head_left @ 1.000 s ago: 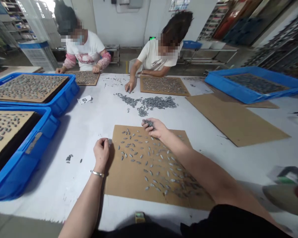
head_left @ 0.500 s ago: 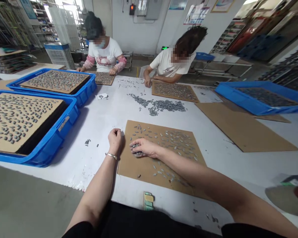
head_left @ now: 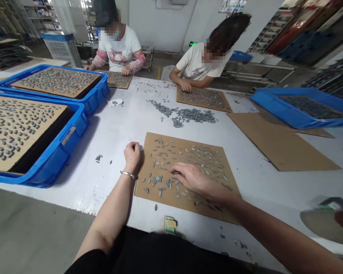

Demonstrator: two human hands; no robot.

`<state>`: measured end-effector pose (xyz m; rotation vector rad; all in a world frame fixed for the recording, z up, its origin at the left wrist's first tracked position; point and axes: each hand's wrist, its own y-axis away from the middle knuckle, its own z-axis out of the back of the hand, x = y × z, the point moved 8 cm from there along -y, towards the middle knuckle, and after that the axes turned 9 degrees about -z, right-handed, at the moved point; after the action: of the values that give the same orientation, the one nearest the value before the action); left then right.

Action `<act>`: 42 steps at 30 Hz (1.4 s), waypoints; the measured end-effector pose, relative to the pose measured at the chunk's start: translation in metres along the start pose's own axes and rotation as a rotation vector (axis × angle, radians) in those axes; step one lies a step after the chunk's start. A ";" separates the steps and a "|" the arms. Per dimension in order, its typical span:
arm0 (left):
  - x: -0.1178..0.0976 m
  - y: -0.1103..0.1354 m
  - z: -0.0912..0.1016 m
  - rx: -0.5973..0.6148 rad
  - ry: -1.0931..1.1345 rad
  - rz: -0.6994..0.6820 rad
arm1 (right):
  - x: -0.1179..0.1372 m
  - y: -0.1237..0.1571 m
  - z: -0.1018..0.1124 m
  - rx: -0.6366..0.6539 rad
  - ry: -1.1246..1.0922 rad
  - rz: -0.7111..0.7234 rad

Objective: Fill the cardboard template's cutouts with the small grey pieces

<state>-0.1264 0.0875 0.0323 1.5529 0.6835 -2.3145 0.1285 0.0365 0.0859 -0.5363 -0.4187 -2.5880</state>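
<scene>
A brown cardboard sheet (head_left: 171, 202) lies on the white table (head_left: 117, 125) in front of me, scattered with several small grey oval pieces (head_left: 160, 179). My right hand (head_left: 192, 179) rests flat on the sheet, fingers stretched out over the pieces near its middle. My left hand (head_left: 132, 154) sits curled at the sheet's left edge, with a bracelet on the wrist; what its fingers hold is hidden. A loose pile of the same grey pieces (head_left: 190, 115) lies on the table beyond the sheet.
Two blue crates (head_left: 55, 154) (head_left: 98, 95) holding piece-covered cardboard stand at the left, another blue crate (head_left: 300, 116) at the right. A bare cardboard sheet (head_left: 280, 144) lies to the right. Two people across the table work over their own sheets (head_left: 204, 98) (head_left: 118, 80). A small yellow-green item (head_left: 169, 224) sits at the near edge.
My right hand came from the sheet's far edge to its near left with a handful of pieces, let them down, and now lies flat further right. My left hand stayed at the edge.
</scene>
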 end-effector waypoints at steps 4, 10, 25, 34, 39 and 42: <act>-0.003 0.001 0.000 0.007 -0.009 0.001 | 0.000 0.022 -0.017 0.009 -0.022 0.004; -0.006 0.003 0.000 0.027 -0.027 0.014 | 0.029 0.046 -0.064 0.067 -0.030 0.045; -0.081 0.095 0.016 0.817 -0.362 -0.330 | 0.001 0.054 -0.060 -0.050 -0.090 -0.071; -0.053 0.139 0.034 0.849 -0.429 -0.371 | 0.046 0.065 -0.063 0.049 0.027 0.098; -0.051 0.141 0.034 0.795 -0.440 -0.418 | 0.081 0.062 -0.083 0.153 0.158 0.202; -0.049 0.141 0.037 0.780 -0.444 -0.457 | 0.075 0.064 -0.082 0.122 0.094 0.166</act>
<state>-0.0700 -0.0540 0.0562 1.0858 -0.0115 -3.3879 0.0746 -0.0767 0.0597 -0.3880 -0.4754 -2.3999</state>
